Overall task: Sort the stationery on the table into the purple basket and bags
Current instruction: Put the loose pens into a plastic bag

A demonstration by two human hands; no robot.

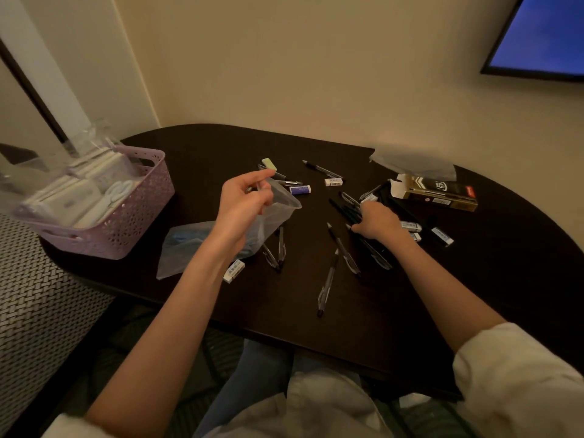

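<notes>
My left hand [245, 200] pinches the rim of a clear plastic bag [278, 210] and holds it up above the dark table [316, 311]. My right hand [377, 221] lies curled over a cluster of black pens [346, 210] to the right of the bag. More pens [328, 279] and small erasers [300, 189] are scattered across the tabletop. The purple basket [126, 216] stands at the table's left end, packed with white items. A second clear bag [186, 245] with blue contents lies flat between the basket and my left arm.
An open black-and-gold pen box [436, 191] lies at the right rear, with crumpled clear plastic [414, 162] behind it. A screen [543, 36] hangs on the wall at upper right. A woven grey seat [41, 305] is left of the table.
</notes>
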